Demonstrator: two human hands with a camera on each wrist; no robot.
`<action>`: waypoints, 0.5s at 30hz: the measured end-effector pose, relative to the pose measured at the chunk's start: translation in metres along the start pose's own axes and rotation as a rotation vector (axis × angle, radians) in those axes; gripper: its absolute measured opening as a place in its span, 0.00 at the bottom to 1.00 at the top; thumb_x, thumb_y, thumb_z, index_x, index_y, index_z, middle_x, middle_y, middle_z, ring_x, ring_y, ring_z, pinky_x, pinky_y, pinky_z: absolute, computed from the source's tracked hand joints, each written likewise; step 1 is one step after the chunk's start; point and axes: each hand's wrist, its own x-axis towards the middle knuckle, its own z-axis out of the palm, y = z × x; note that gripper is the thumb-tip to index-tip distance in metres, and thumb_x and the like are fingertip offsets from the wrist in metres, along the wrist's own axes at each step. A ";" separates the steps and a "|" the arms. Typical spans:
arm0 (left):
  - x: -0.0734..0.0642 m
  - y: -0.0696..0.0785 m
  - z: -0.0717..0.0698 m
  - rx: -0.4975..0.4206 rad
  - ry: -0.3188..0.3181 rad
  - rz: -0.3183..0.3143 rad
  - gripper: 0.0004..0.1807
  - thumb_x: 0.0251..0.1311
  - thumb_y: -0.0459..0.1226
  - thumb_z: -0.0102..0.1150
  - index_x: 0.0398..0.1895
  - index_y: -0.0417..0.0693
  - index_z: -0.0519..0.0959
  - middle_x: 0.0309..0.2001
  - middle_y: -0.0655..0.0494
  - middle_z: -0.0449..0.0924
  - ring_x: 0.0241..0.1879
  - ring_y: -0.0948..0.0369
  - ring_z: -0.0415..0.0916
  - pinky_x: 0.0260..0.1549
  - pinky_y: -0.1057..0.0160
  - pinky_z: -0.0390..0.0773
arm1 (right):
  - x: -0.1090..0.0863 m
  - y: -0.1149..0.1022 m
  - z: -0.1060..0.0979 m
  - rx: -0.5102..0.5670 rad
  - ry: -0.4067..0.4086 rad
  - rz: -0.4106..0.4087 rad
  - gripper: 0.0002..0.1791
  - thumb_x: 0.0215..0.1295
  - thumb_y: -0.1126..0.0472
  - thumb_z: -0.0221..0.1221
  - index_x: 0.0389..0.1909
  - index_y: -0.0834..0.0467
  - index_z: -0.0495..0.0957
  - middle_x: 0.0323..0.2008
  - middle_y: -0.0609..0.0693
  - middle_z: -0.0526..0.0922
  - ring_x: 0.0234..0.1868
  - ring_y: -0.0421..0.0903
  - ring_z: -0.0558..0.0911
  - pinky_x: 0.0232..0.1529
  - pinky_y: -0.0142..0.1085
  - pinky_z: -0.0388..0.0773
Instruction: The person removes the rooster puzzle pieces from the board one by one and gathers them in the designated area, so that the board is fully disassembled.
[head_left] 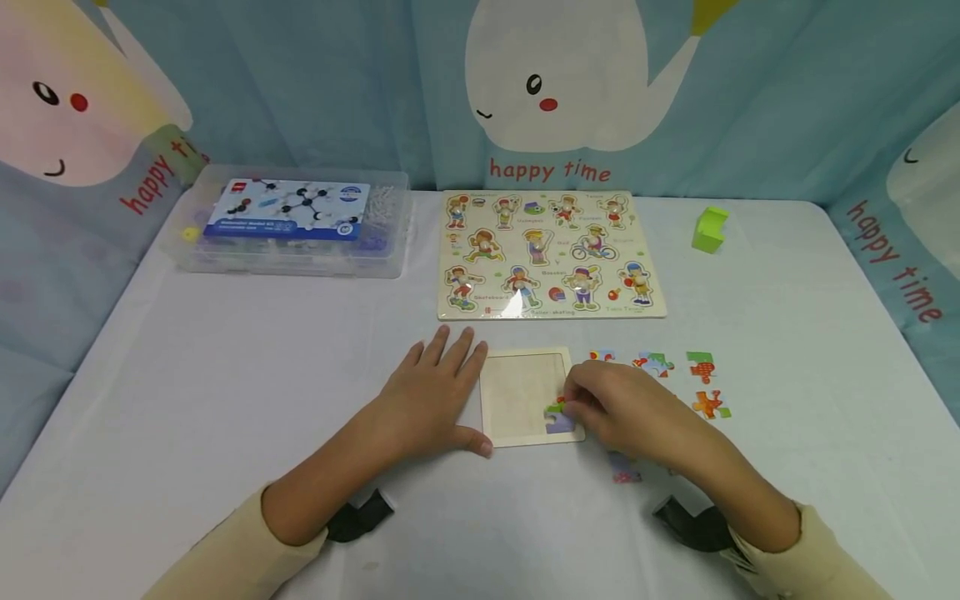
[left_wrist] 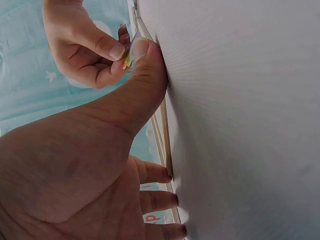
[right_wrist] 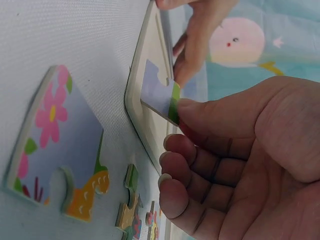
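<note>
My right hand (head_left: 626, 408) pinches a purple and green jigsaw piece (right_wrist: 159, 92) between thumb and forefinger. The piece is tilted over the lower right corner of a shallow wooden puzzle tray (head_left: 517, 357), with its lower edge at the frame. Spread fingers of my left hand (head_left: 431, 404) rest along the tray's left side, and its thumb lies at the lower left corner. Loose jigsaw pieces lie to the right of the tray, among them an orange and green piece (head_left: 707, 405). A piece with a pink flower (right_wrist: 55, 115) is nearest in the right wrist view.
Behind the tray lies a larger wooden picture board (head_left: 551, 254) with sports figures. A clear plastic case (head_left: 292, 258) with a blue label stands at the back left. At the back right is a bright green block (head_left: 708, 230). A blue curtain (head_left: 337, 92) hangs behind the white-covered table.
</note>
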 end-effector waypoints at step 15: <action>0.000 0.000 -0.001 0.007 -0.002 0.010 0.67 0.44 0.72 0.65 0.79 0.39 0.53 0.78 0.38 0.46 0.75 0.36 0.41 0.67 0.35 0.54 | -0.001 0.002 -0.004 -0.025 0.009 0.021 0.06 0.65 0.67 0.65 0.34 0.53 0.79 0.29 0.39 0.76 0.28 0.38 0.72 0.32 0.35 0.73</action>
